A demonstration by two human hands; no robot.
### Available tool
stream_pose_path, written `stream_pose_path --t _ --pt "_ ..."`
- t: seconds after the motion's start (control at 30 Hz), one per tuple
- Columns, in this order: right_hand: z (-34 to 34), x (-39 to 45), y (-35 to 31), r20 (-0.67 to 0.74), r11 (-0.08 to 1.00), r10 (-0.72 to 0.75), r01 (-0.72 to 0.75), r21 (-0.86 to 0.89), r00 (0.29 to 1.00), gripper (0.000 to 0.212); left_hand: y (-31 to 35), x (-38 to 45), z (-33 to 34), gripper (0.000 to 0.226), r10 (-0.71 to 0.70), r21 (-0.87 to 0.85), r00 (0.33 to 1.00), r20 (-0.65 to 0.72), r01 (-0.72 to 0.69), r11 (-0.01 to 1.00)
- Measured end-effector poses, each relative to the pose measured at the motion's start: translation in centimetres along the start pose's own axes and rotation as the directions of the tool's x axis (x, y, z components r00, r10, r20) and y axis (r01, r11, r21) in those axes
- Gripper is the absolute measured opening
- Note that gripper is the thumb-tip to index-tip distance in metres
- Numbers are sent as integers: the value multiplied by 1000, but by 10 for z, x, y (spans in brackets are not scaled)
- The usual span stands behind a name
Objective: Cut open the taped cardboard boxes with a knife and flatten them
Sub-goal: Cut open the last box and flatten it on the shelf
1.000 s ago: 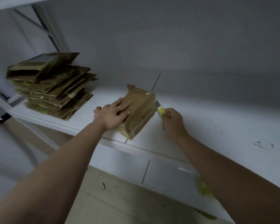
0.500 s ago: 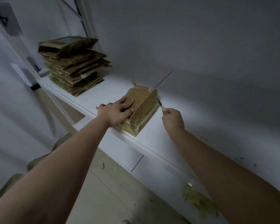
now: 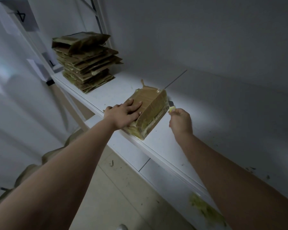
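Taped box (image 3: 150, 110) sits at the front edge of the white shelf (image 3: 198, 123); left hand (image 3: 123, 113) lies flat on its top, fingers straight. Right hand (image 3: 179, 121) grips a yellow-handled knife (image 3: 171, 106), blade at the box's right side. Stack of flattened cardboard (image 3: 86, 63) stands well apart, far left.

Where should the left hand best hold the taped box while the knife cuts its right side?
Hold the taped box from the left, palm flat on its broad top face, as the left hand does. That face is wide and flat, and it lies away from the knife in the right hand.
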State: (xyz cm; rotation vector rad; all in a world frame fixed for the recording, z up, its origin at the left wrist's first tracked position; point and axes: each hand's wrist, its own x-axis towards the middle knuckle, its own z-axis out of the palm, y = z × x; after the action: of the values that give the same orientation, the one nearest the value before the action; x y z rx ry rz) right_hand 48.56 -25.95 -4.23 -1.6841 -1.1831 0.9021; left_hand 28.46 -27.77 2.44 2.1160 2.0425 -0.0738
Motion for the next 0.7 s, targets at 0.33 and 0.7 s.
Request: stream_pose_path --t 0.33,0.7 --pt "10 19 -9 -36 999 47 -47 1 998 26 16 5 5 52 -36 22 999 -15 36 999" --pt "-2 11 -5 65 999 31 -31 6 997 18 38 7 14 50 -119 36 992 -36 121 992"
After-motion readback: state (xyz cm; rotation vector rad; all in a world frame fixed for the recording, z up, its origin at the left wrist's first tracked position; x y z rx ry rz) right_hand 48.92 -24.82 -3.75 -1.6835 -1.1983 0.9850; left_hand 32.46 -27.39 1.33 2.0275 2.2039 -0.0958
